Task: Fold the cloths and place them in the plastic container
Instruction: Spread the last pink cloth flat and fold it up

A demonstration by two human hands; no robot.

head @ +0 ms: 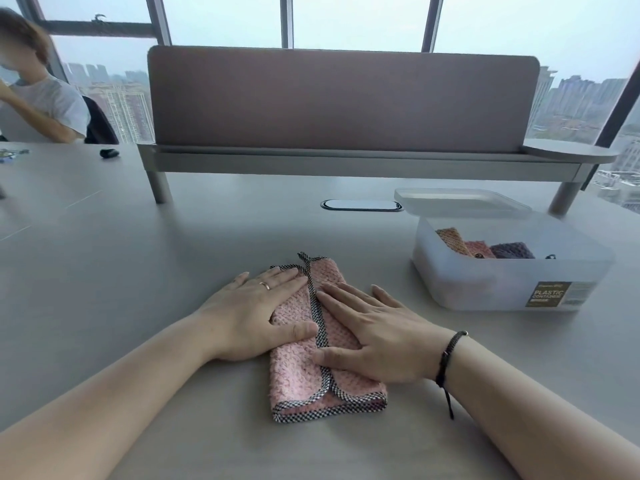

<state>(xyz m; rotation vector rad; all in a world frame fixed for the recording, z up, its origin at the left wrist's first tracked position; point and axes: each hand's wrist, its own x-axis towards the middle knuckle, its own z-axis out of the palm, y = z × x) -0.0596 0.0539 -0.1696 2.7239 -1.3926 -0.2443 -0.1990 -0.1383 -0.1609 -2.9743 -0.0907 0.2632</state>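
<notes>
Hands are pressing flat: left hand (pixel 252 313) and right hand (pixel 377 336), fingers straight, are smoothing the folded pink cloth (pixel 322 344) on the counter (pixel 121 271). Next move likely requires gripping it and transferring it to the plastic container (pixel 512 268).

Soft overcast daylight from the windows (pixel 356 19) ahead, faint shadows, wide-angle bending at edges, slight softness overall.
</notes>
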